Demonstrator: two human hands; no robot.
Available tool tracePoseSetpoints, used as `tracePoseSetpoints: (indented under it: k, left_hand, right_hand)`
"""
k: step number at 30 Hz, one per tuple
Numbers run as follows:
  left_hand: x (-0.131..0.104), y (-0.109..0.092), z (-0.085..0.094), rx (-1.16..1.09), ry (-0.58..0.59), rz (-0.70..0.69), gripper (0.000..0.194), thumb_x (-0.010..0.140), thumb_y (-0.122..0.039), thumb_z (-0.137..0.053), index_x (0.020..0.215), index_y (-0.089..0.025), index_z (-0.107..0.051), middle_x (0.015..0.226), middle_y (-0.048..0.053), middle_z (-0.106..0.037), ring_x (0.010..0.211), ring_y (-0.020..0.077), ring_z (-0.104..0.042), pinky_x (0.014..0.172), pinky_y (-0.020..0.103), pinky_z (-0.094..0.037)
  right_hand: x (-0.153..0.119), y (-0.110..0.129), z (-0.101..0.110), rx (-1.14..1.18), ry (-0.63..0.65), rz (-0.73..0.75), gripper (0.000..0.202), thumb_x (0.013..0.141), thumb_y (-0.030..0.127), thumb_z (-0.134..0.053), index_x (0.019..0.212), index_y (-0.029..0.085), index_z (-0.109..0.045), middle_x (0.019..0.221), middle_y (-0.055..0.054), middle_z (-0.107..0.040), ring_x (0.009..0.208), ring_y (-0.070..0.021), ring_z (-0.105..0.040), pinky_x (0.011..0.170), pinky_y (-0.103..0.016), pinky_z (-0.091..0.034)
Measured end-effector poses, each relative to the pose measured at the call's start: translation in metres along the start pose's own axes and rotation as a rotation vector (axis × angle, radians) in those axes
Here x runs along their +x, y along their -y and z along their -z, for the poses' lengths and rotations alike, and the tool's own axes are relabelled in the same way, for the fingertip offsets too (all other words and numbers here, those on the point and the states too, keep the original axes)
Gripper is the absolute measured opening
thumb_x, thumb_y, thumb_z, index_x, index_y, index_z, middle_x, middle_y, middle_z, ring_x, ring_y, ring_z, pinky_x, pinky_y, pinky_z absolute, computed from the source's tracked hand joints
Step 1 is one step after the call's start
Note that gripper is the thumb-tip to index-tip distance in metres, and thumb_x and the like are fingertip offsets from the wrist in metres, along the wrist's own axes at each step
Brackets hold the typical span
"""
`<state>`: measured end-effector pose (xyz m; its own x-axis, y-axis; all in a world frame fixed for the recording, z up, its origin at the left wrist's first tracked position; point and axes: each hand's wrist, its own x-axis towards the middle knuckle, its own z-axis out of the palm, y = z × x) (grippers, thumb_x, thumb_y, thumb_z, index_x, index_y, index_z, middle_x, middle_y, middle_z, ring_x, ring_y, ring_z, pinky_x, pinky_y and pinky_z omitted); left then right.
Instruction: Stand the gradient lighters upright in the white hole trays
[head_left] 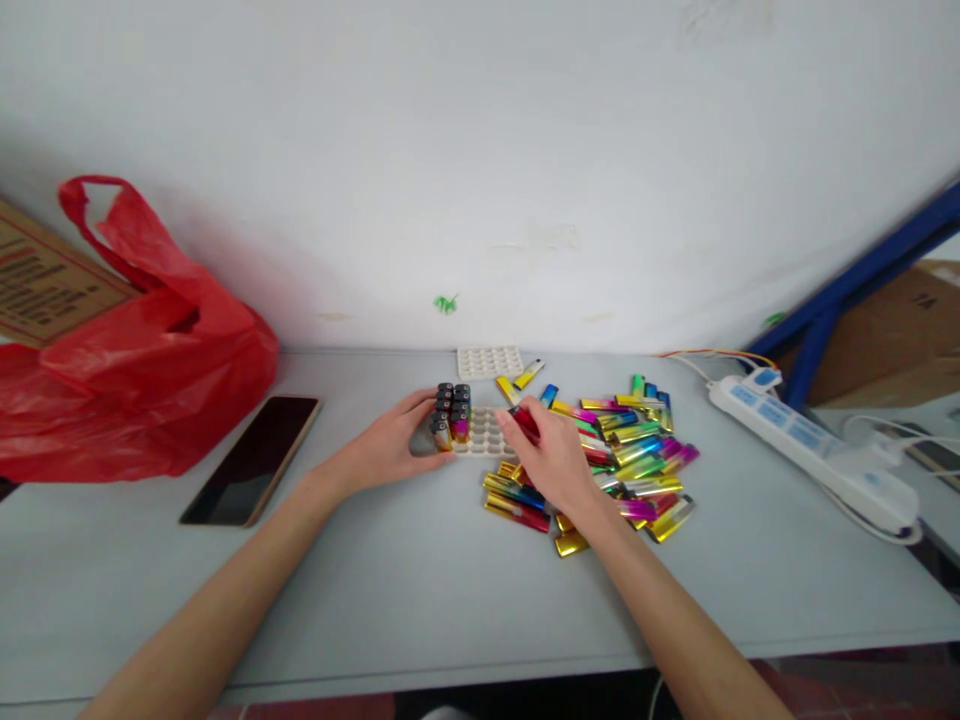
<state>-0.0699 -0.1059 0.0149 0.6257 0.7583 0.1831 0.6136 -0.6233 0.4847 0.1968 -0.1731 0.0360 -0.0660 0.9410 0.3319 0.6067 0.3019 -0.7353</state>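
Looks early on: have two columns of standing lighters (452, 408) in left end of white cup tray (484, 432), plus many loose lighters (637, 450) left at right. Pinching red lighter (524, 422) between thumb and fingers of right hand (559, 455), near tray's right part. Holding left hand (397, 440) half-open, curved around standing lighters' left side; can't tell if touching.

Table (375, 600): pale grey top | Behind table: white wall (450, 180), faintly scuffed, bearing a small green mark (445, 304) | At table's right rear: blue slanting frame (900, 250) | Below table's front edge: reddish floor (322, 708) | Over table: soft, diffuse light
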Motion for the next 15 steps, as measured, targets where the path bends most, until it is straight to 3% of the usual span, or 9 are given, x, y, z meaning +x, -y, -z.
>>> tracePoseSetpoints:
  k: [5, 8, 11, 15]
  left_hand:
    - [0.000, 0.001, -0.002, 0.013, -0.007, 0.001, 0.074, 0.091, -0.058, -0.077, 0.147, -0.013, -0.060, 0.159, 0.021, -0.058, 0.147, 0.0391, -0.058, 0.130, 0.052, -0.045]
    - [0.000, 0.001, -0.003, -0.004, -0.018, -0.005, 0.075, 0.091, -0.059, -0.077, 0.146, -0.011, -0.060, 0.158, 0.022, -0.059, 0.147, 0.0392, -0.059, 0.129, 0.052, -0.046]
    - [0.000, 0.001, -0.003, -0.021, -0.029, -0.011, 0.073, 0.088, -0.057, -0.080, 0.146, -0.016, -0.061, 0.158, 0.020, -0.060, 0.146, 0.0382, -0.060, 0.128, 0.052, -0.047]
    - [0.002, -0.001, -0.002, -0.022, -0.040, -0.015, 0.072, 0.087, -0.057, -0.081, 0.145, -0.019, -0.062, 0.158, 0.019, -0.061, 0.145, 0.0383, -0.060, 0.128, 0.052, -0.046]
  right_hand:
    - [-0.002, 0.004, 0.003, -0.003, 0.056, 0.205, 0.029, 0.114, 0.042, -0.047, 0.095, 0.024, -0.060, 0.104, -0.009, -0.066, 0.100, -0.0247, -0.063, 0.092, -0.037, -0.049]
    - [-0.002, 0.005, 0.002, -0.026, 0.119, 0.220, 0.035, 0.112, 0.046, -0.052, 0.086, 0.024, -0.058, 0.094, -0.007, -0.065, 0.093, -0.0240, -0.063, 0.087, -0.036, -0.048]
    - [-0.002, 0.004, -0.001, -0.014, 0.160, 0.160, 0.042, 0.112, 0.050, -0.053, 0.079, 0.024, -0.056, 0.079, -0.003, -0.065, 0.078, -0.0210, -0.062, 0.075, -0.033, -0.045]
    - [0.000, 0.003, -0.008, 0.030, 0.170, 0.161, 0.033, 0.114, 0.045, -0.052, 0.096, 0.022, -0.068, 0.090, -0.005, -0.075, 0.086, -0.0219, -0.070, 0.080, -0.032, -0.048]
